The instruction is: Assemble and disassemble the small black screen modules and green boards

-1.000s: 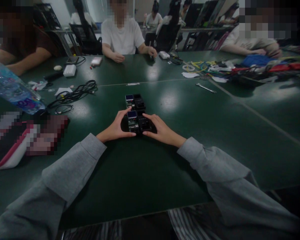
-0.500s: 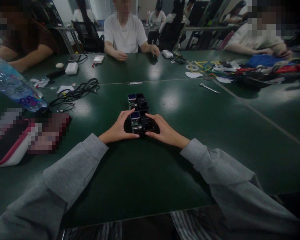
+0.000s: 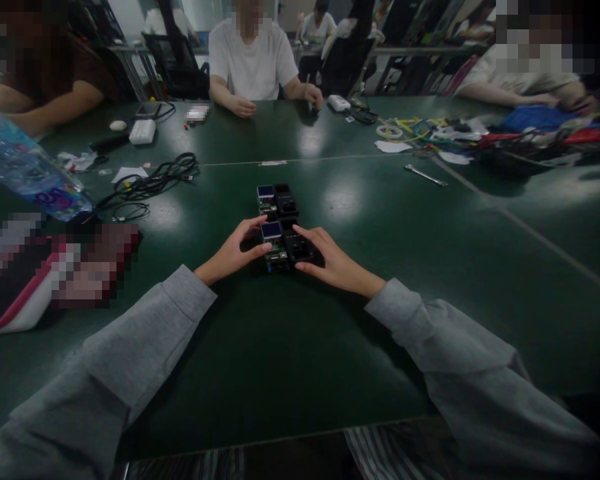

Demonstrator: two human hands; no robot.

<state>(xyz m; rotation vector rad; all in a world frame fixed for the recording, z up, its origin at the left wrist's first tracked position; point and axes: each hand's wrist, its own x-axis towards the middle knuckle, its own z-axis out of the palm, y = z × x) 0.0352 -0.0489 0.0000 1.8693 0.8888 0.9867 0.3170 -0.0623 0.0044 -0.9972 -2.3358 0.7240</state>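
Note:
Two pairs of small electronic parts lie one behind the other on the green table. In the nearer pair, a circuit board with a small screen point(image 3: 275, 245) sits beside an open black plastic case point(image 3: 299, 249). My left hand point(image 3: 234, 250) grips the board's left side, its thumb against the edge and its fingers near the back corner. Around the case's right side curls my right hand point(image 3: 333, 260), index finger at the back and thumb at the front. Just behind are another circuit board with a screen point(image 3: 267, 197) and another black case point(image 3: 285, 199).
Black cables point(image 3: 160, 179) and a plastic bottle point(image 3: 35, 170) lie to the left, near a red-trimmed pouch point(image 3: 30, 307). At the right are a wrench point(image 3: 425, 175) and a heap of coloured wires point(image 3: 480, 137). People sit across the table point(image 3: 260, 373).
My left thumb has moved from the front of the nearer board back to its left side, uncovering the front edge. My right hand stays about the case. The view has shifted slightly.

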